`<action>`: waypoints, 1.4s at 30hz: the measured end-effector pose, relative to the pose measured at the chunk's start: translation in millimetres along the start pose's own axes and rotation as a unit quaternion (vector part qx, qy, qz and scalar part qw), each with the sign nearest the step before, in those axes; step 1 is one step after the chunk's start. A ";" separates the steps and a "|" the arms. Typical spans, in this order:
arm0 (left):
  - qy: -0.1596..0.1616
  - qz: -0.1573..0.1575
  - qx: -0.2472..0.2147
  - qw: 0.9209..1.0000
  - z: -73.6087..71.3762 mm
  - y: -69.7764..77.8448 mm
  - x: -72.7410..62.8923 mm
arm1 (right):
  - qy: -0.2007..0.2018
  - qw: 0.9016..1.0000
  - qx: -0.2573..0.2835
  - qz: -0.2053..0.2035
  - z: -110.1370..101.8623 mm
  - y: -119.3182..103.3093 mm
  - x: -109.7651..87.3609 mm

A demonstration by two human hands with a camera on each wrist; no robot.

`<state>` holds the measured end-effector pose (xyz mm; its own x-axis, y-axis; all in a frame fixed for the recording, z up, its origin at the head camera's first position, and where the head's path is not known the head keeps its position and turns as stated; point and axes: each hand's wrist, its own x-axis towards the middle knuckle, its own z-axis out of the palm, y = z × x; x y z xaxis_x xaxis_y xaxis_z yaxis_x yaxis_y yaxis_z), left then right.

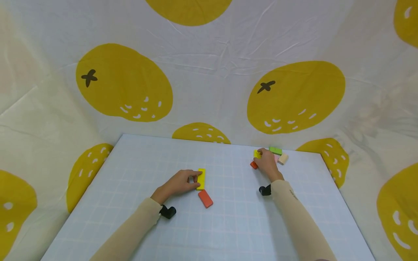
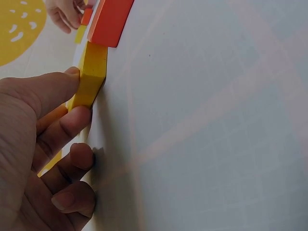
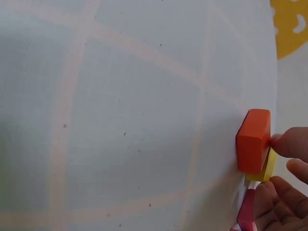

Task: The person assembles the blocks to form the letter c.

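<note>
In the head view my left hand [image 1: 179,182] is at the middle of the table, thumb and index finger pinching a long yellow block [image 1: 201,180] that lies flat. The left wrist view shows the thumb and fingertip on this yellow block [image 2: 94,70], the other fingers curled beneath. A red block [image 1: 205,199] lies close at its near end. Farther right, my right hand [image 1: 267,163] pinches another yellow block [image 1: 256,154], partly covered by the fingers. Beside it is an orange-red block [image 3: 254,139], with the thumb tip right at its edge in the right wrist view.
Behind and right of my right hand lie a green block [image 1: 275,150], a beige block [image 1: 282,159] and a partly hidden pink block [image 1: 276,158]. The pale checked table [image 1: 147,152] meets a hanging cloth [image 1: 209,83] with yellow fruit prints at its back edge.
</note>
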<state>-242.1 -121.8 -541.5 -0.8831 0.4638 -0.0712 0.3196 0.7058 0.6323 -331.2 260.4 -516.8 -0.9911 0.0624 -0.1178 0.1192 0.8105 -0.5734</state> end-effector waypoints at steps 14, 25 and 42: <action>0.001 -0.004 0.002 1.000 0.3 1.3 -1.3 | -0.048 0.999 0.008 -0.020 0.0 -4.9 3.6; 0.000 0.001 0.001 1.000 0.7 0.0 -1.1 | -0.074 0.997 0.027 -0.012 1.6 -15.6 -3.8; -0.003 -0.002 -0.001 1.000 1.3 -1.7 -0.7 | -0.093 0.993 0.025 -0.063 9.9 -19.9 0.9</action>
<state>-241.6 -122.6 -543.5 -0.8818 0.4651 -0.0783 0.3160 0.7060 0.6338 -333.9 238.6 -513.5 -0.9708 -0.1503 -0.1871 0.0019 0.7748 -0.6322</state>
